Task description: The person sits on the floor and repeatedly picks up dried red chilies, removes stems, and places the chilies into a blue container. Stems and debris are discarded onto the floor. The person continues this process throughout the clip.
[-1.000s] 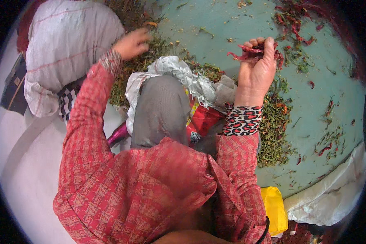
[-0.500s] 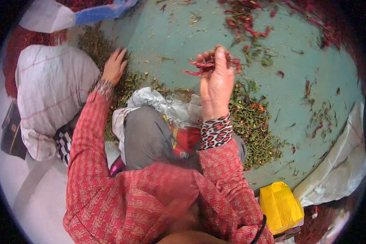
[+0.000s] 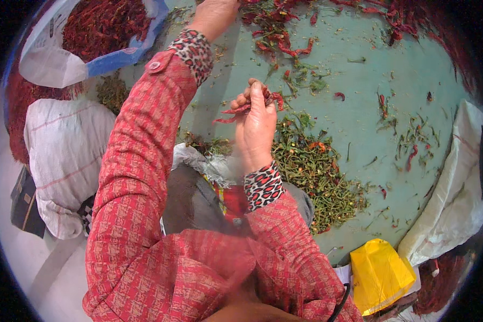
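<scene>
My right hand (image 3: 256, 126) is raised over my lap and closed around a small bunch of dried red chillies (image 3: 247, 106), whose tips stick out to the left and right of my fingers. My left hand (image 3: 214, 13) reaches far forward to the top edge of the view, at the near side of a scatter of red chillies (image 3: 276, 35) on the green floor (image 3: 354, 123). Whether its fingers hold anything is hidden by the frame edge. A heap of green stems (image 3: 311, 166) lies just right of my right hand.
An open white and blue sack of red chillies (image 3: 91, 37) stands at the upper left, above a full white sack (image 3: 64, 155). A yellow bag (image 3: 378, 273) and a white sack (image 3: 456, 198) lie at the lower right. More chillies line the far right edge (image 3: 429, 27).
My left hand has swung from the stems at the left up and forward to the chilli scatter. My right hand has stayed shut on its bunch. The view has tilted forward.
</scene>
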The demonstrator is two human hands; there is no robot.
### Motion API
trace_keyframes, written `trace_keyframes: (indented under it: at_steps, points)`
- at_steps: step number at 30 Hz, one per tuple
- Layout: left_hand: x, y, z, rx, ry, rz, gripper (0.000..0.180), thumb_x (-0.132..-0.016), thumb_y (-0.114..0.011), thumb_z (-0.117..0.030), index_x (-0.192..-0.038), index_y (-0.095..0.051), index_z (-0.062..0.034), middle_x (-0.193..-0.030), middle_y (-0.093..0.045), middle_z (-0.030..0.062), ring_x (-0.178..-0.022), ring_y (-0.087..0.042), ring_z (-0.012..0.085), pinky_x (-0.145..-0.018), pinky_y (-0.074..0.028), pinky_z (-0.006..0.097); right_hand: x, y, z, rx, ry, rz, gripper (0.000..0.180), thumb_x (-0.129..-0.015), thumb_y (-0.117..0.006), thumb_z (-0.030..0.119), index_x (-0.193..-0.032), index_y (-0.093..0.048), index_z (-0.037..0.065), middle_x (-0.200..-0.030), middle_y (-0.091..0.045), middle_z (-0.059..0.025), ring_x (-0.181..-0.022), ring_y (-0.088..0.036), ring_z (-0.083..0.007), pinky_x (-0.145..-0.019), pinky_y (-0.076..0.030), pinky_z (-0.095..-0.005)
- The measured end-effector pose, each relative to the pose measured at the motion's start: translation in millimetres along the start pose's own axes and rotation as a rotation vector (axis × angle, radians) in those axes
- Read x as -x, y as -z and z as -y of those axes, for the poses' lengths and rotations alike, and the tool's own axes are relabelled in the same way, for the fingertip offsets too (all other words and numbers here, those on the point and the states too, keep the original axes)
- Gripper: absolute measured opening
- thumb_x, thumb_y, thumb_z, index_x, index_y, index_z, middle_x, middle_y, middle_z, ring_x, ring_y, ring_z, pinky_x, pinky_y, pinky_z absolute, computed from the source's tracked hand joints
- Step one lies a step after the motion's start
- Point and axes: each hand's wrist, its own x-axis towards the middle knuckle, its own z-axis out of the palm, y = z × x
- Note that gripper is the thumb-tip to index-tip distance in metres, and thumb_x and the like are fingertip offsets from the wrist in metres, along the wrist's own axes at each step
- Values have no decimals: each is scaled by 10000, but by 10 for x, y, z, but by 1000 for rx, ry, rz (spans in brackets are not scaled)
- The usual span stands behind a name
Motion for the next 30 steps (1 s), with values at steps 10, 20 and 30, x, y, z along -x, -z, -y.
trace_keyframes:
  at_steps: [10,20,30]
  points:
    - [1208,44,269,500,307,92,237,-882,-516,-208,-1070,-571,-76,-850,-626,72,-705,-589,181,-637,-473,300,-26,30,-13,-47,44,32,223,-895,-532,188,-1001,-531,-8,-856,-568,-72,-813,-583,-200,-742,-516,-346]
    - [1857,371,-445,1081,346,378,199,-906,-503,-170,-1009,-568,-12,-755,-570,-15,-621,-505,60,-559,-445,224,-8,-19,-146,173,14,73,226,-916,-495,206,-1042,-541,23,-942,-601,-69,-838,-580,-153,-725,-480,-276]
    - [1640,523,-391,830,84,63,136,-843,-554,-80,-940,-589,8,-879,-575,62,-820,-559,143,-740,-447,247,107,-67,-98,528,-83,255,204,-905,-505,221,-951,-554,28,-756,-562,-6,-654,-516,-77,-566,-426,-225]
